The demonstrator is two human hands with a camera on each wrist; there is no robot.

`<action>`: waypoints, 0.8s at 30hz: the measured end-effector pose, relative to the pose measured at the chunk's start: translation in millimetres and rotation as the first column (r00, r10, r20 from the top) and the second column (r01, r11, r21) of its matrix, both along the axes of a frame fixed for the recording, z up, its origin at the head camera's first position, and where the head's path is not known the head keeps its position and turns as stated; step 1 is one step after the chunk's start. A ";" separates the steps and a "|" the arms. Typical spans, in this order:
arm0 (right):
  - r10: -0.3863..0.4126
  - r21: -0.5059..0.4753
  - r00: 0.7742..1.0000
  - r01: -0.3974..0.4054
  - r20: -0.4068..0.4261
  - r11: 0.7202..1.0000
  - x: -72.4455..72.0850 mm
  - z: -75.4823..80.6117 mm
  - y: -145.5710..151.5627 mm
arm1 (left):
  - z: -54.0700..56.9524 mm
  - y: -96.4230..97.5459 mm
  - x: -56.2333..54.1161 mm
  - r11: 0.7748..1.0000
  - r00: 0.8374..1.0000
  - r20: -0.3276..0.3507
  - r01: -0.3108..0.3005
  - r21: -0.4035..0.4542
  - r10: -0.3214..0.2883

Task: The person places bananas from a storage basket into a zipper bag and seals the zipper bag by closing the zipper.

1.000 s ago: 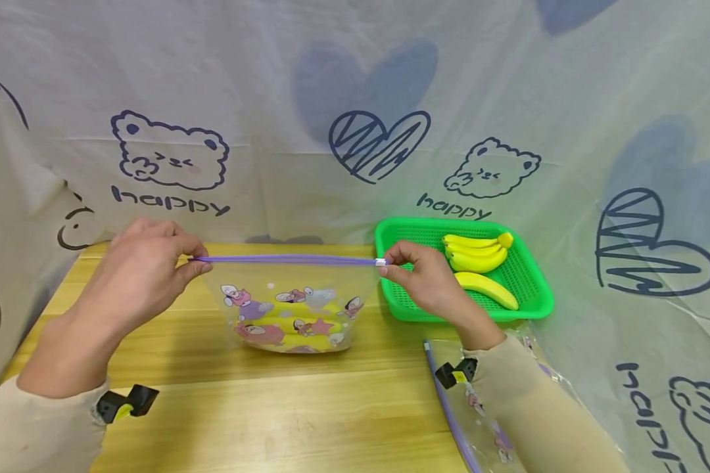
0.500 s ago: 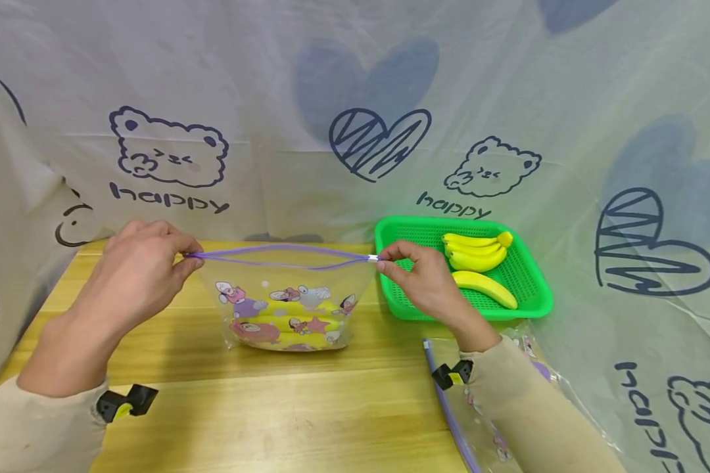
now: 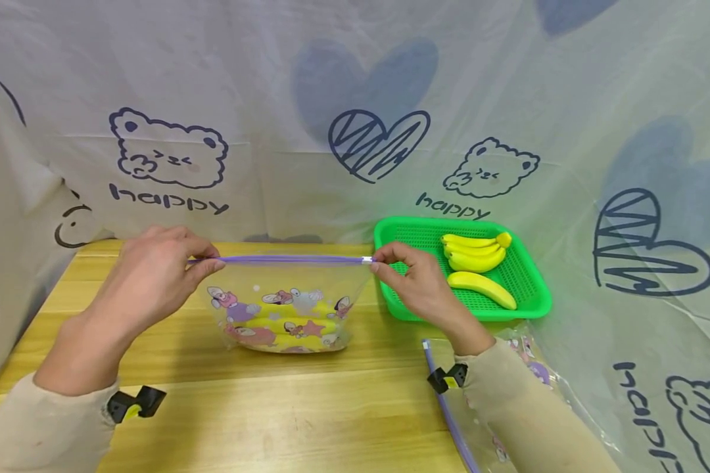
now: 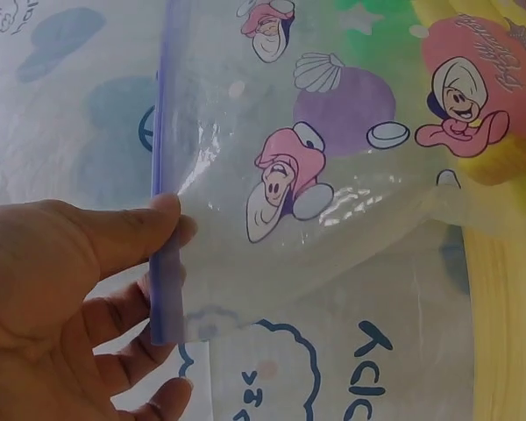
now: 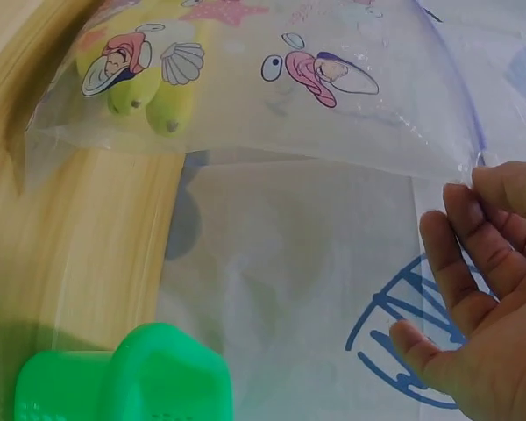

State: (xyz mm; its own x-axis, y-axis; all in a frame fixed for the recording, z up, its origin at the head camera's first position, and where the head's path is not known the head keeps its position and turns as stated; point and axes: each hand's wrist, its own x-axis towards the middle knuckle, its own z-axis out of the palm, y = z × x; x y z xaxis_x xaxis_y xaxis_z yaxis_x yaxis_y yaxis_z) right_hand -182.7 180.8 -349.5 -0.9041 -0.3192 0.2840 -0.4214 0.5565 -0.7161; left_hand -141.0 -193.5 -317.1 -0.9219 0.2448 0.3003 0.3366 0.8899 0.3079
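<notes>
Head view: left hand (image 3: 156, 274) and right hand (image 3: 419, 281) pinch a bag (image 3: 286, 299), the right partly hiding a green basket (image 3: 427, 235).

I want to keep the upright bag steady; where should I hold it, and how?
Probably pinch both ends of the purple zip strip, from left and right. It spans the top of the bag and looks firmer than the limp sides, while yellow fruit sits low inside. Left hand and right hand grip there.

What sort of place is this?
Probably a makeshift work corner set up for filming, though the room beyond is hidden. Pale sheeting printed with bears and hearts hangs behind and beside a wooden table, and a black device sits at each sleeve.
</notes>
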 end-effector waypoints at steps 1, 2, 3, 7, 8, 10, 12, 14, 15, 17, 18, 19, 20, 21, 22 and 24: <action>-0.007 0.007 1.000 0.007 -0.005 1.000 0.5 -0.1 -0.2 | -0.1 0.0 -0.1 1.000 1.000 0.001 -0.009 -0.002 0.009; -0.014 0.012 1.000 0.015 -0.007 1.000 0.9 0.0 -0.5 | 0.0 0.2 -0.3 1.000 1.000 0.006 -0.019 -0.006 0.019; -0.020 0.017 1.000 0.020 -0.011 1.000 1.1 0.1 -0.9 | 0.3 0.7 -0.4 1.000 1.000 0.013 -0.028 -0.011 0.029; -0.027 0.030 1.000 0.028 -0.011 0.999 2.0 1.3 -3.6 | 3.5 6.8 0.0 0.999 0.997 0.068 -0.040 -0.015 0.041; -0.027 0.033 1.000 0.027 -0.011 0.999 2.2 1.7 -4.3 | 4.8 9.4 0.6 0.999 0.996 0.080 -0.036 -0.011 0.037; -0.026 0.043 1.000 0.027 -0.017 0.999 3.0 2.9 -5.9 | 7.2 16.7 2.6 1.000 0.996 0.089 -0.024 0.004 0.023; -0.020 0.061 0.999 0.022 -0.027 0.998 3.8 4.5 -7.5 | 8.9 26.5 5.1 1.000 0.997 0.075 -0.002 0.024 0.000; -0.008 0.082 0.999 0.012 -0.049 0.997 4.8 6.6 -9.8 | 9.7 38.3 7.5 0.999 0.999 0.037 0.032 0.036 -0.034; 0.000 0.094 0.998 0.006 -0.064 0.996 5.2 7.7 -10.9 | 9.7 45.0 8.2 0.998 0.999 0.013 0.052 0.038 -0.053; 0.015 0.117 0.996 -0.004 -0.092 0.993 5.4 9.6 -13.1 | 9.2 58.7 8.2 0.995 0.995 -0.030 0.092 0.029 -0.091; 0.023 0.127 0.994 -0.009 -0.109 0.992 5.3 10.4 -14.0 | 8.9 65.5 7.4 0.994 0.993 -0.048 0.109 0.022 -0.108; 0.030 0.133 0.992 -0.014 -0.122 0.991 5.3 11.3 -15.1 | 8.9 72.4 6.4 0.992 0.990 -0.062 0.124 0.010 -0.123; 0.038 0.139 0.990 -0.019 -0.138 0.990 5.0 11.8 -15.8 | 9.0 79.2 4.7 0.991 0.988 -0.072 0.137 -0.005 -0.137; 0.043 0.145 0.987 -0.021 -0.152 0.989 4.8 12.2 -16.3 | 9.5 85.7 2.9 0.989 0.986 -0.080 0.148 -0.020 -0.149; 0.049 0.148 0.985 -0.024 -0.163 0.989 4.6 12.7 -16.9 | 10.2 91.8 0.8 0.987 0.984 -0.086 0.156 -0.038 -0.159; 0.059 0.155 0.982 -0.030 -0.181 0.987 4.2 13.3 -17.6 | 12.3 103.4 -3.8 0.982 0.979 -0.097 0.172 -0.073 -0.179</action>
